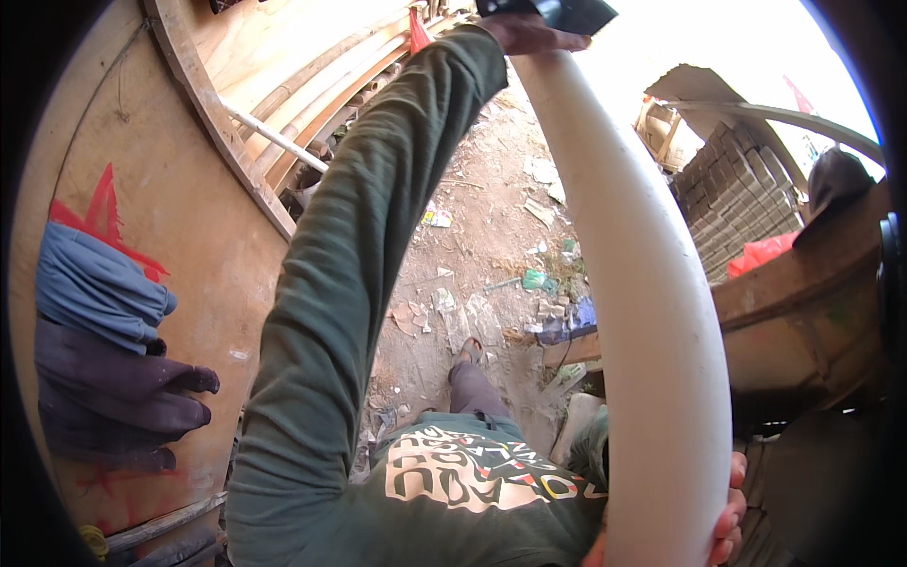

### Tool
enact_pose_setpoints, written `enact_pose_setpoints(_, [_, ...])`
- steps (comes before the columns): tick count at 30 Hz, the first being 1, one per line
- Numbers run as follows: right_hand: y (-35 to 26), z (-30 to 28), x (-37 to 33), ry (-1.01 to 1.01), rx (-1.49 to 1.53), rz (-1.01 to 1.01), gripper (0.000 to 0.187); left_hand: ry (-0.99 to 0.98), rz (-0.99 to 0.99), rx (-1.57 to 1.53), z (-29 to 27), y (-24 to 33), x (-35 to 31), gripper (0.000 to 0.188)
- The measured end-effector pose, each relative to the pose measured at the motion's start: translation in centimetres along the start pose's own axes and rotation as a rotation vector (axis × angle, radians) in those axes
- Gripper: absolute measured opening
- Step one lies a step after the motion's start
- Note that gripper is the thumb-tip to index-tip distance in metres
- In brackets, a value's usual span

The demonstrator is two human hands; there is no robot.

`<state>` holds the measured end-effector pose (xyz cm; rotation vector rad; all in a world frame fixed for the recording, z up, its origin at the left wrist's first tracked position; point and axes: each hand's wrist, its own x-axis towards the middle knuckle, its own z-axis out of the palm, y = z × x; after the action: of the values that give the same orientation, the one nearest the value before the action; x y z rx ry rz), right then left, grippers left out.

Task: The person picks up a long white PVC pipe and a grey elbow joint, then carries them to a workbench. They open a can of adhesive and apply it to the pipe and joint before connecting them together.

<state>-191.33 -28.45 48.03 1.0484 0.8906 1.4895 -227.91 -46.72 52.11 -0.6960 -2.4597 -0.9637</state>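
Note:
A long, thick white pipe [638, 246] runs from the lower right up to the top of the view, its sides bowed by the lens. At its far end is my left hand [534, 36], closed around the pipe with the arm stretched out in a dark green sleeve. Pressed against that hand is a glossy black piece [572, 11], partly cut off by the top edge; what it is cannot be made out. Lower down, the fingers of my right hand [729, 520] wrap the pipe's near part from its right side, while the pipe hides most of that palm.
A plywood wall [203, 312] with hanging blue and dark clothes [104, 293] stands on the left. Scraps litter the dirt ground [472, 236]. Stacked grey bricks [737, 194] rise at right, behind a wooden structure [803, 302]. Poles [312, 71] lean at the upper left.

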Motion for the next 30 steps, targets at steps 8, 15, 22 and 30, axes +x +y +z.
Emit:
enact_pose_setpoints(8, [4.9,-23.3,3.9,-1.522,-0.877,0.153,0.075,-0.085,0.054,-0.135,6.0,-9.0,17.1,0.058])
enact_pose_setpoints(15, [8.8,-38.7,6.2,-1.695,-1.108,-0.011,0.063,0.018,0.15,-0.174,9.0,-13.9,34.2,0.076])
enact_pose_setpoints(22, [15.6,-51.4,6.5,-1.868,-1.14,-0.188,0.044,0.109,0.172,-0.298,11.1,-18.8,46.0,0.073])
enact_pose_setpoints(30, [19.1,-64.4,5.4,-2.579,-0.813,-1.933,0.032,0.118,0.192,-0.273,15.1,-32.6,58.6,0.077])
